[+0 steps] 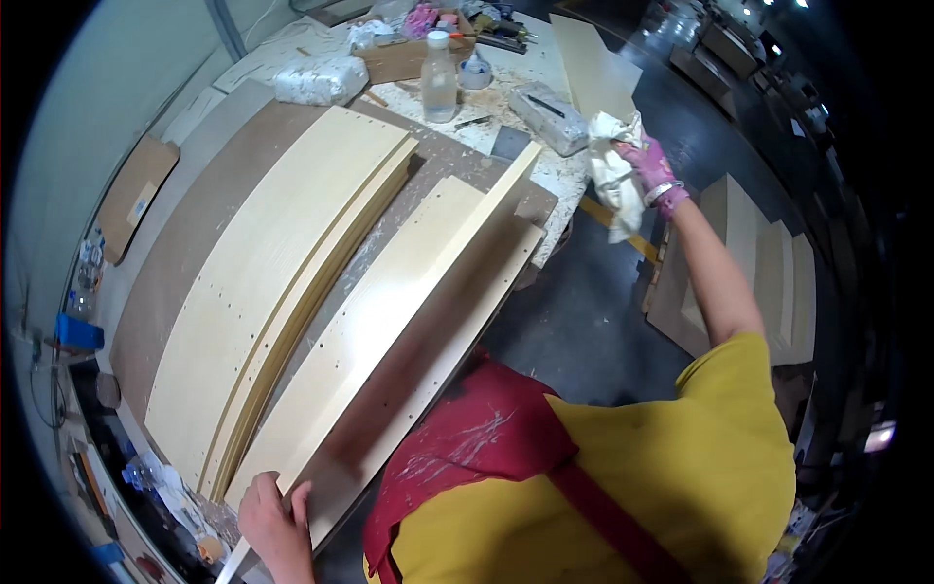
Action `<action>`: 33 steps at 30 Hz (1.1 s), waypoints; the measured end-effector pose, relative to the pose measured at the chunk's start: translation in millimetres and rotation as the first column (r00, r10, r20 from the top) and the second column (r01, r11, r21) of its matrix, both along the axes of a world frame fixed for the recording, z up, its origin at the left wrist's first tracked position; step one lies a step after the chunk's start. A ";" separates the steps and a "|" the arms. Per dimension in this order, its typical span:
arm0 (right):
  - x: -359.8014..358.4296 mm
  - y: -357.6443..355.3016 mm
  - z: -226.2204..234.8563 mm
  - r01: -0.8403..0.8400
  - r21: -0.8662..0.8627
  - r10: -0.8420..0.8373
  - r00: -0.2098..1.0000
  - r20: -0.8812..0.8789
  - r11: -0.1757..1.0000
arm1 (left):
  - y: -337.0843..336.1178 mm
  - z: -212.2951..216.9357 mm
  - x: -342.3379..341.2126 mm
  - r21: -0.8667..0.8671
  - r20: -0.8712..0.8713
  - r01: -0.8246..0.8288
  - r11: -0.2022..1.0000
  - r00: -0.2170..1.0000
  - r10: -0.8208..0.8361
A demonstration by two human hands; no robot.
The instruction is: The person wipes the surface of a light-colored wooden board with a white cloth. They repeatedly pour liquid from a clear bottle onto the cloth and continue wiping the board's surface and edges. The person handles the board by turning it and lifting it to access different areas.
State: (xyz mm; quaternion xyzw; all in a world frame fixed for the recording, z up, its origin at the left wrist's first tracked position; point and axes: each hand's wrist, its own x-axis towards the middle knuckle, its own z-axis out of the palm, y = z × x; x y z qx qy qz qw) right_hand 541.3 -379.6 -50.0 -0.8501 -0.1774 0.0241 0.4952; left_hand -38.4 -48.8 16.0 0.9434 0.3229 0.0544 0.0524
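Observation:
My bare left hand (pixel 273 526) grips the near end of a pale wooden panel (pixel 389 311), with the fingers on one side of its upright strip and the thumb on the other. Rows of small dark holes run along this long panel. Away from the panel, past the table's right edge, my right hand (pixel 654 173) in a pink glove is closed on a crumpled white cloth (pixel 615 180), which hangs down. Left of the gripped panel lies a stack of similar pale panels (pixel 277 263) with small holes.
Toward the back of the table stand a clear bottle (pixel 439 83), a roll of tape (pixel 475 71), a cardboard box (pixel 397 62) and a wrapped white block (pixel 321 80). A grey block (pixel 548 117) lies near the right edge. More panels (pixel 749 263) stand on the floor at right.

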 end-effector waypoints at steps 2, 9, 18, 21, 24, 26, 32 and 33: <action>-8.7 16.2 -25.9 0.034 0.377 0.109 0.930 -0.352 0.925 | -10.0 18.9 25.7 -0.090 -0.019 0.042 0.995 0.999 -0.044; -76.4 125.7 -135.2 0.032 0.531 0.133 0.954 -0.270 0.847 | -9.8 -2.6 56.7 0.070 -0.060 0.116 0.991 0.992 -0.112; -93.0 92.7 65.5 -0.417 0.325 0.296 0.884 0.362 0.849 | -6.5 -2.4 49.7 0.047 -0.035 0.135 0.990 0.990 -0.134; -172.5 125.0 80.9 -0.618 0.211 0.543 0.775 0.323 0.757 | -7.6 -1.9 48.3 0.018 -0.050 0.104 0.994 0.993 -0.103; -233.2 169.8 51.2 -0.563 -0.331 0.605 0.414 0.680 0.757 | -11.0 0.2 48.8 0.026 -0.072 0.108 0.994 0.992 -0.106; -211.3 170.5 20.8 -0.473 -0.330 0.527 0.377 0.762 0.817 | -14.3 -0.4 45.9 0.051 -0.079 0.096 0.994 0.993 -0.092; -96.6 121.4 36.4 -0.084 -0.309 0.244 0.814 0.527 0.948 | -12.2 0.8 49.8 0.026 -0.035 0.116 0.993 0.993 -0.115; -112.4 124.9 34.9 -0.077 -0.290 0.271 0.634 0.724 0.954 | -11.1 0.2 50.4 0.029 -0.030 0.120 0.992 0.992 -0.119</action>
